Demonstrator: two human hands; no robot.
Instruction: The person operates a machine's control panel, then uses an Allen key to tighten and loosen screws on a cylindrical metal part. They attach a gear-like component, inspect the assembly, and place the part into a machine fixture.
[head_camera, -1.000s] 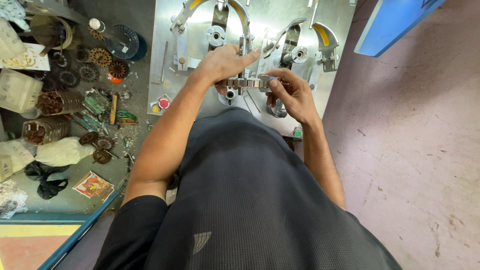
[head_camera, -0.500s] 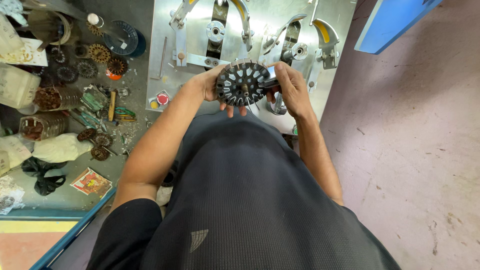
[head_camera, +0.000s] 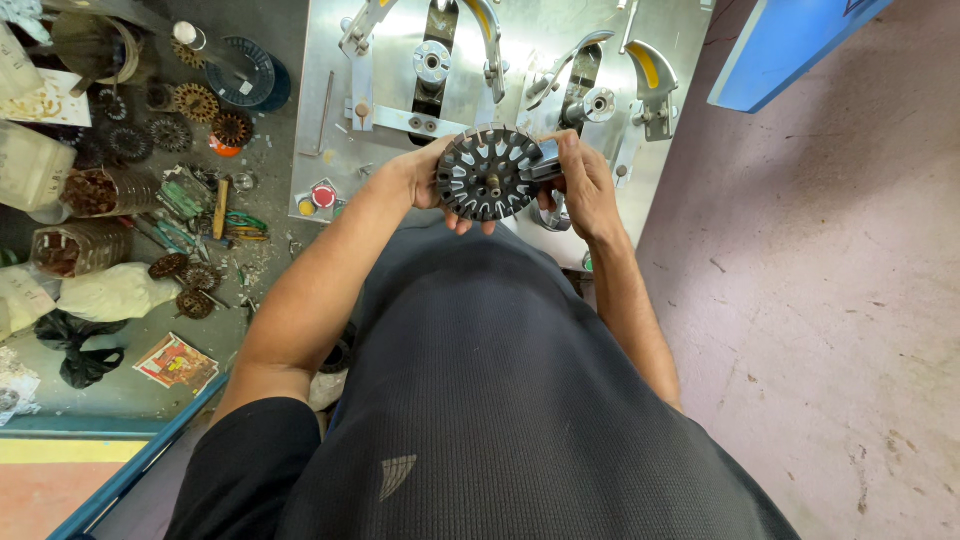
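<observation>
Head view | slotted metal disc gripped between left hand and right hand

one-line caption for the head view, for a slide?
Both hands, left hand and right hand, hold a dark slotted stator core upright above a metal winding fixture, beside a cluttered bench.

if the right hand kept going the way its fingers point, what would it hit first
The right hand points leftward across the slotted metal disc it already grips at the rim. Beyond that disc lies the left hand, though depth is hard to judge.
</observation>
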